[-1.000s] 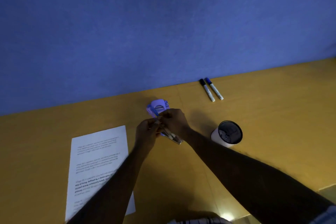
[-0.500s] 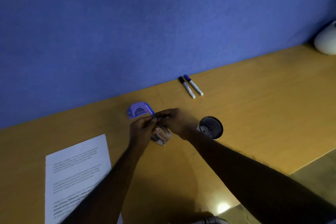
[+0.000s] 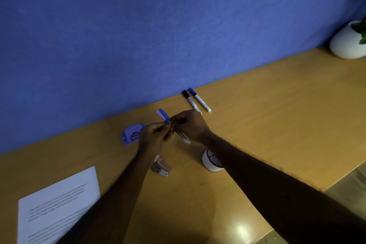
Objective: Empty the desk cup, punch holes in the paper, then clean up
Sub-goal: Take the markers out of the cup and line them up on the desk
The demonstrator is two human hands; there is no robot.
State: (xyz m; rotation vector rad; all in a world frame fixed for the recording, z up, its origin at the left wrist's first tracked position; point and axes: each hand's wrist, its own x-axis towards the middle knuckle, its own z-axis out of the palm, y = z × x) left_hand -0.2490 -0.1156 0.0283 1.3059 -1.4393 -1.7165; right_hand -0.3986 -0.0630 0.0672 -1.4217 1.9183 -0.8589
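Observation:
Both my hands meet above the desk's middle around a small bundle of pens (image 3: 163,115) with blue and lilac caps. My left hand (image 3: 153,135) pinches the bundle from the left, and my right hand (image 3: 189,125) grips it from the right. The white desk cup (image 3: 209,161) stands below my right forearm, partly hidden by it. A purple hole punch (image 3: 131,134) sits just left of my left hand. A pinkish stapler (image 3: 161,167) lies on the desk under my left wrist. The printed paper (image 3: 57,204) lies at the lower left.
Two markers (image 3: 196,101), one black-capped and one blue-capped, lie side by side near the blue wall. A white plant pot (image 3: 346,43) stands at the far right of the wooden desk (image 3: 277,115). The desk's front edge runs along the lower right.
The stapler that was between my hands now lies on the desk. My hands have risen slightly and hold only the pens. The camera view has swung right, showing the plant pot.

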